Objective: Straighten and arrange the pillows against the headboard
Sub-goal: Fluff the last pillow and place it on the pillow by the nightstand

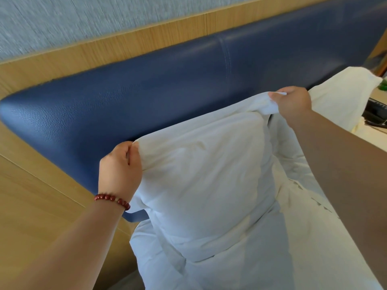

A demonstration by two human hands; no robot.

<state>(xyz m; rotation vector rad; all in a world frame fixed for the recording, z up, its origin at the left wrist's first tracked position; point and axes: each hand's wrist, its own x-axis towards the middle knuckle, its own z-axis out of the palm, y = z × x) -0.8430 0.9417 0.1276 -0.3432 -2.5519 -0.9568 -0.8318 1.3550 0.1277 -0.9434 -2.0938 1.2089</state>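
Note:
A white pillow (205, 176) stands upright on the bed in front of the padded blue headboard (159, 84). My left hand (120, 168), with a red bead bracelet at the wrist, is shut on the pillow's upper left corner. My right hand (293, 103) pinches the upper right corner, where the pillowcase fabric bunches. A second white pillow (343, 95) leans against the headboard at the far right, partly hidden behind my right hand and forearm.
White bedding (272, 258) covers the mattress below the pillow. Light wooden panelling (41, 185) frames the headboard on the left and top. A dark telephone (377, 114) sits on a bedside surface at the right edge.

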